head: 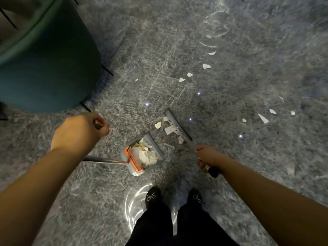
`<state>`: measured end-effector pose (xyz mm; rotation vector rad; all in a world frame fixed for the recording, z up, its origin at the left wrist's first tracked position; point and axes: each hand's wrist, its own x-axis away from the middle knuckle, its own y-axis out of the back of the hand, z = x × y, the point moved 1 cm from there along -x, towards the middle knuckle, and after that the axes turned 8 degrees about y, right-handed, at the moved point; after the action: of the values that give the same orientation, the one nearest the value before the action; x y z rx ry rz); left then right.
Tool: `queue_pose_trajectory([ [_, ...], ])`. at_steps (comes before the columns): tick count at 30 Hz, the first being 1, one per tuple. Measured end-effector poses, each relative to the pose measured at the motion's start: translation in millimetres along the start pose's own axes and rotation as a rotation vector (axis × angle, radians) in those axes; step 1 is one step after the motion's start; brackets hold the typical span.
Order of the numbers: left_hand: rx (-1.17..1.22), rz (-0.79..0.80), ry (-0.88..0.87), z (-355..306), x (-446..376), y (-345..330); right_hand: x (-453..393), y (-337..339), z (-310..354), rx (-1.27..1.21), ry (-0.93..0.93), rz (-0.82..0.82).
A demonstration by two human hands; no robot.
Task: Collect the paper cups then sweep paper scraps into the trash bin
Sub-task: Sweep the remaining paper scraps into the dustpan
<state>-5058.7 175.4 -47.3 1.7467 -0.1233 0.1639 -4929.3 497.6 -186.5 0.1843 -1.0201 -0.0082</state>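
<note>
My left hand [79, 132] grips the orange-and-black top of the dustpan handle [106, 160]. The grey dustpan [159, 153] with an orange comb edge sits on the floor ahead of my feet, filled with white paper scraps. My right hand [208, 158] grips the broom handle. The flat grey broom head [177, 125] rests on the floor just right of the pan, with a few scraps [168, 128] bunched against it. More white scraps [206, 66] lie farther ahead, and others [263, 118] to the right.
A large teal round seat [49, 71] with thin black legs fills the upper left. The floor is glossy grey marble with light glare. My two black shoes [152, 196] stand below the dustpan.
</note>
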Motion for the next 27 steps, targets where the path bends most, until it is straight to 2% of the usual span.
queue_pose_trajectory([
  [2,-0.011,0.003,0.011,15.4,-5.3,3.1,-5.7,-17.0,8.9,0.119,0.025,0.014],
  [6,-0.004,0.007,0.046,36.9,-19.2,2.0,-15.1,-44.5,14.8,0.086,-0.019,0.08],
  [14,-0.021,-0.004,0.076,49.8,-42.7,-9.8,-18.7,-80.0,26.2,0.246,-0.041,0.209],
  [20,-0.029,-0.017,0.056,55.5,-45.2,-11.3,-0.4,-104.5,26.8,0.246,-0.074,0.271],
  [27,-0.029,-0.015,0.066,76.1,-32.5,-11.4,47.0,-113.4,32.8,0.103,-0.044,0.256],
])
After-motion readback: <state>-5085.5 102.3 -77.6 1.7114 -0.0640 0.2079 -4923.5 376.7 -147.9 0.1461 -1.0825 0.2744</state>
